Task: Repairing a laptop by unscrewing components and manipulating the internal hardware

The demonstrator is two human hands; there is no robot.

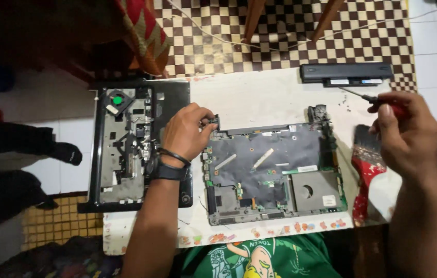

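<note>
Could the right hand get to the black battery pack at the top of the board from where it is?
Probably yes. The right hand, holding a screwdriver, sits just below the battery pack, with only bare white board between them; it would need to free its fingers first.

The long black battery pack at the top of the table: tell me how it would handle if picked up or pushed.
The battery pack looks like a rigid plastic bar, so probably stiff, not floppy. Its flat, long shape suggests it would slide rather than roll. Likely dense for its size. It lies apart from both hands, near the screwdriver tip.

Bare forearms, a black wristwatch (166, 170) with thin bands, green printed shirt (259, 257).
</note>
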